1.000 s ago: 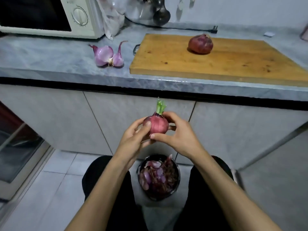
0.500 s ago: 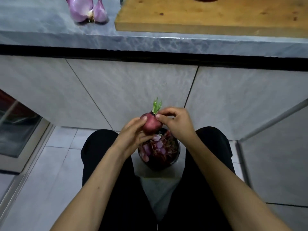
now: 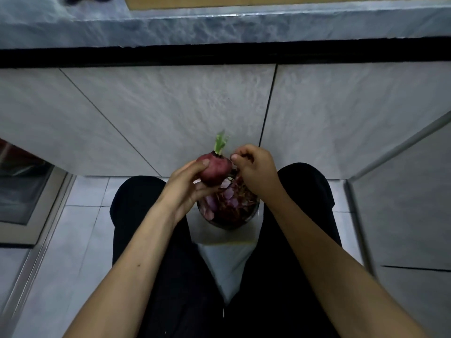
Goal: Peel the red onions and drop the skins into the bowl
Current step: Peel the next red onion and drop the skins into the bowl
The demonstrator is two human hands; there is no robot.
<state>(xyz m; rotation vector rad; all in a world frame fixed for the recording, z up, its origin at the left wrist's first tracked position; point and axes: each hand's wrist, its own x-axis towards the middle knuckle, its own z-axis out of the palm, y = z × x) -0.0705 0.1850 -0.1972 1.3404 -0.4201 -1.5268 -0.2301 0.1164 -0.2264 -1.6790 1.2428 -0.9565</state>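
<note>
Fingers first: the left hand (image 3: pixel 189 184) has its fingers wrapped under and around one red onion (image 3: pixel 214 171), thumb pressed on top, so that's a proper grip. The right hand (image 3: pixel 253 167) is curled up tight just beside the onion's top, thumb and fingertips pinched together; whether there's a scrap of skin between them I honestly can't tell, too small and dim.

Going big to small: one grey stone counter (image 3: pixel 170 28) runs across the top, with tiled cabinet fronts under it. One wooden board (image 3: pixel 268 1) sits on it, mostly cut off by the frame, only a strip showing. The person sits with two knees in black trousers (image 3: pixel 156 240), and one dark bowl (image 3: pixel 229 211) sits on the floor between them, right below the onion. It's full of purple and reddish skins (image 3: pixel 227 200), too many and too jumbled to count, and the hands cover its far rim. The onion has one green sprout (image 3: pixel 220 142) sticking up, a bit blurry.
</note>
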